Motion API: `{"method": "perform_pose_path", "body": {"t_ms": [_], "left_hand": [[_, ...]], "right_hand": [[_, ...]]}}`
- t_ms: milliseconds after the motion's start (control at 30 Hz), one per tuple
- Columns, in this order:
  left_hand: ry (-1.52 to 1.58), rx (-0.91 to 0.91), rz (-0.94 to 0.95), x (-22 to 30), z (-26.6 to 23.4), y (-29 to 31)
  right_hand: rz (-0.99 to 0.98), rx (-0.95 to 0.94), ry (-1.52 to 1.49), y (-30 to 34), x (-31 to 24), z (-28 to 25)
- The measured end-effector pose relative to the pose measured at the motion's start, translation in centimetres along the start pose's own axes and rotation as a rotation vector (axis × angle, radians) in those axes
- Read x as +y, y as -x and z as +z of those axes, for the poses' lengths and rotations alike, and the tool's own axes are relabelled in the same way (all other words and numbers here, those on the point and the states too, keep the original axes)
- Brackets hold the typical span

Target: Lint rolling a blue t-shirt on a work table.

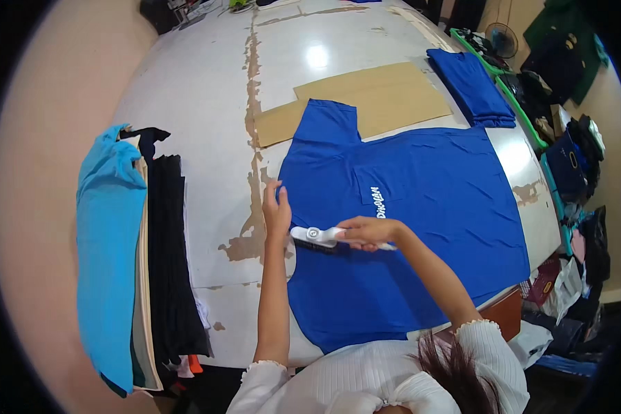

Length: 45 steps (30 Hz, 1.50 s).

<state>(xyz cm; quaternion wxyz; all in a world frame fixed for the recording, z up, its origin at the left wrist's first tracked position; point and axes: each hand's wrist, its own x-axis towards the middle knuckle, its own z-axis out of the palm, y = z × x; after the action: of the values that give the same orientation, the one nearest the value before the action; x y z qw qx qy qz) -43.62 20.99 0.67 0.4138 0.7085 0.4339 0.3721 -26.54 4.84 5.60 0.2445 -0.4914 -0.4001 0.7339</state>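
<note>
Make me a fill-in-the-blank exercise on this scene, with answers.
The right hand holds a brush with a ____ handle.
The shirt spread on the table is ____.
The light-blue cloth lies on the picture's ____ side.
Folded blue cloth lies to the ____ of the tan sheets.

Missing words: white; blue; left; right.

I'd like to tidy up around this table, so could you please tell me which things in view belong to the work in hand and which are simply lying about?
In use: white brush; blue shirt beneath it.

Apparently just lying about: tan sheets, partly under the shirt; folded blue cloth; light-blue garment and black garments at the left.
</note>
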Motion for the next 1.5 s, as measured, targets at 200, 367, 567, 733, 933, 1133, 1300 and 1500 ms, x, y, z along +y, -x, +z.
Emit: {"method": "perform_pose_path", "body": {"t_ms": [200, 367, 567, 733, 933, 1133, 1300, 1500], "left_hand": [[-0.362, -0.379, -0.081, -2.1, 1.8, -2.2], [-0.828, -0.213, 0.104, -1.1, 4.4, -0.2], [-0.883, -0.155, 0.133, -1.4, 3.5, 0.0], [-0.857, -0.185, 0.144, -0.5, 5.3, 0.0], [-0.884, -0.117, 0.139, -1.9, 3.0, 0.5], [-0.858, -0.168, 0.176, -0.2, 5.7, 0.2], [-0.928, -0.121, 0.153, -2.4, 3.8, 0.1], [-0.946, -0.172, 0.120, -1.8, 4.2, -0.1]], "right_hand": [[-0.257, 0.612, -0.300, -0.1, 0.8, -7.3], [-0.426, 0.928, -0.511, 1.0, 0.5, -7.6], [-0.069, 0.395, 0.005, 3.2, 0.4, -6.0], [-0.511, 1.284, -0.690, 3.3, 3.4, -13.7], [-0.220, 0.494, -0.037, 3.5, 0.5, -7.1], [-0.472, 1.339, -0.365, 6.1, 5.0, -16.4], [-0.487, 1.068, -0.433, 3.5, 2.2, -9.3], [0.039, 0.063, 0.034, 6.1, 3.1, -0.2]]}}
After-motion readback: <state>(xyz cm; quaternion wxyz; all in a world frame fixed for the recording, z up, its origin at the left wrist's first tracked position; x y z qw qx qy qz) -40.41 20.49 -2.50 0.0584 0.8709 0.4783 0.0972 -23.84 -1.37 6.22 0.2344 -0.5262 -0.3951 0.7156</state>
